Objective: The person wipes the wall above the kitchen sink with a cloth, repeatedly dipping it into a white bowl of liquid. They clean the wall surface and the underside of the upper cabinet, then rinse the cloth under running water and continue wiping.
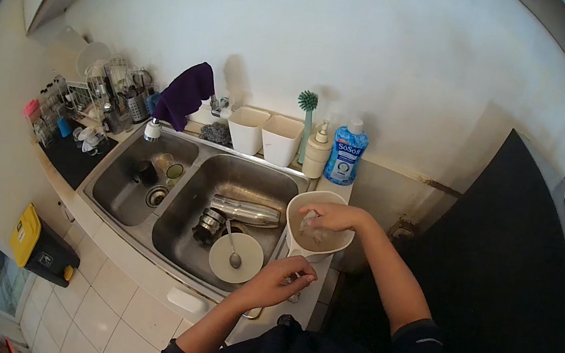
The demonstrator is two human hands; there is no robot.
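Over the mouth of a white plastic bin on the counter, my right hand holds a pale, crumpled scrap at its fingertips. My left hand hovers near the counter in front of the bin, fingers curled; whether it holds anything cannot be told. Some small crumpled matter shows beneath it. In the larger sink basin, left of the bin, lie a pale plate with a metal spoon on it, a shiny metal cylinder and a stack of small metal parts.
Behind the sink stand two white containers, a green dish brush, a pump bottle and a blue SoSoft bottle. A purple cloth hangs over the faucet. The smaller basin holds cups. A dish rack stands far left.
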